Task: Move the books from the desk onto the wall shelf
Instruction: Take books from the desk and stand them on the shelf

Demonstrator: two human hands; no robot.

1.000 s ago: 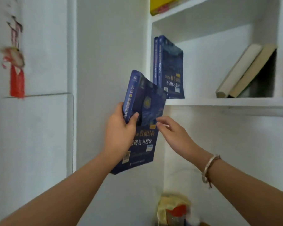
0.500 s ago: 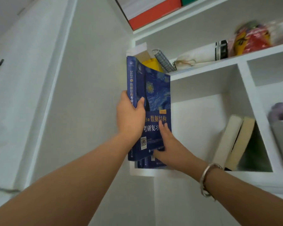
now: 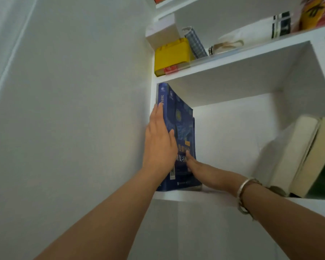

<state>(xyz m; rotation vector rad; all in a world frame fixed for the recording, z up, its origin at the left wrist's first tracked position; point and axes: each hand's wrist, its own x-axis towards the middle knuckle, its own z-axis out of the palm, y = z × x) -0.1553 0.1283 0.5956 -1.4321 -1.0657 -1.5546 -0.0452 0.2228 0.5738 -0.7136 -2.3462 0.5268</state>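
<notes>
Blue book (image 3: 184,128) stands upright at the left end of the white wall shelf (image 3: 186,196), hard against the shelf's left side wall. It bears a starry-night cover with Chinese lettering and "2025" on the spine. I think at least one more blue book stands behind it, but the edges blur together.

My left hand (image 3: 160,145) lies flat on the spine, fingers straight and pointing to 12 o'clock, thumb laid on the front cover; it presses, no curl round the book. My right hand (image 3: 201,170) comes in from 4 o'clock, fingers straight, flat against the lower cover near the shelf board; a silver bracelet (image 3: 245,186) sits on that wrist.

Same compartment, at 3 o'clock: two pale books (image 3: 306,156) lean to the right, well apart from the blue one.

Compartment above, at 12 o'clock: a yellow box (image 3: 172,55), a checked pouch (image 3: 195,43), a white cloth bag (image 3: 251,36), and a red and yellow packet (image 3: 316,12) at the frame edge.
</notes>
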